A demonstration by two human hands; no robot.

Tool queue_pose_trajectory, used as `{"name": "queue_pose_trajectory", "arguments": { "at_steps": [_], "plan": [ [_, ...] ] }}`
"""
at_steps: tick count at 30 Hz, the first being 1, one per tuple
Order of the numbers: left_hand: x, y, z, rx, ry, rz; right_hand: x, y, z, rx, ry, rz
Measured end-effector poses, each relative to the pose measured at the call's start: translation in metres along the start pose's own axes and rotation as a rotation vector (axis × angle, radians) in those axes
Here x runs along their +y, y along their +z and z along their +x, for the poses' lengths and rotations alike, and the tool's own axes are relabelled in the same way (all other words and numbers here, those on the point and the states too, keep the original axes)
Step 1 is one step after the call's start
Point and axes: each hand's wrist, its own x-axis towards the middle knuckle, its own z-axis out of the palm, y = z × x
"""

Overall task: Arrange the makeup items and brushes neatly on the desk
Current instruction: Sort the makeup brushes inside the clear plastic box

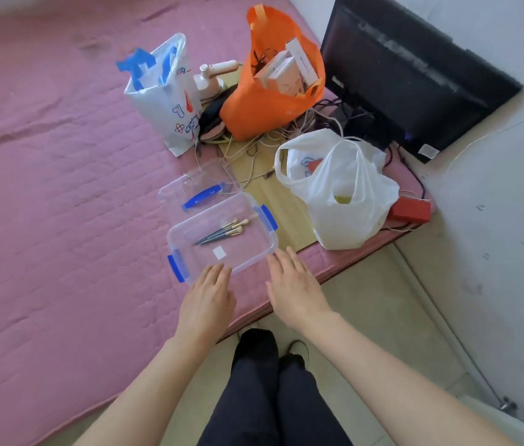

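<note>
- Reaching toward a clear plastic storage box (pixel 265 252), the left hand (pixel 207 297) and the right hand (pixel 292 284) both lie flat with straight fingers, holding nothing; the left fingertips meet the box's near rim, and the right fingertips sit at its near corner, contact hard to judge.
- Several makeup brushes (pixel 222 231) lie bunched inside the box, their exact count unclear.
- Its clear lid (pixel 199 188) with a blue handle leans behind it on the pink mattress (pixel 61 156).
- An orange bag (pixel 270 101) holds boxes that are only partly visible.
- A white plastic bag (pixel 341 194) hides its contents.
- A black monitor (pixel 415 82) leans against the wall.
</note>
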Motion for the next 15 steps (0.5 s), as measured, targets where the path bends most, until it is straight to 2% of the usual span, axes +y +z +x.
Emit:
{"name": "queue_pose_trajectory", "arguments": {
  "at_steps": [9,15],
  "plan": [
    [-0.043,0.036,0.084,-0.022,-0.201,-0.103,0.005,0.031,0.114,-0.160,-0.083,-0.039],
    [-0.069,0.076,0.141,-0.036,-0.287,-0.138,0.015,0.077,0.184,-0.325,0.001,0.115]
  ]
}}
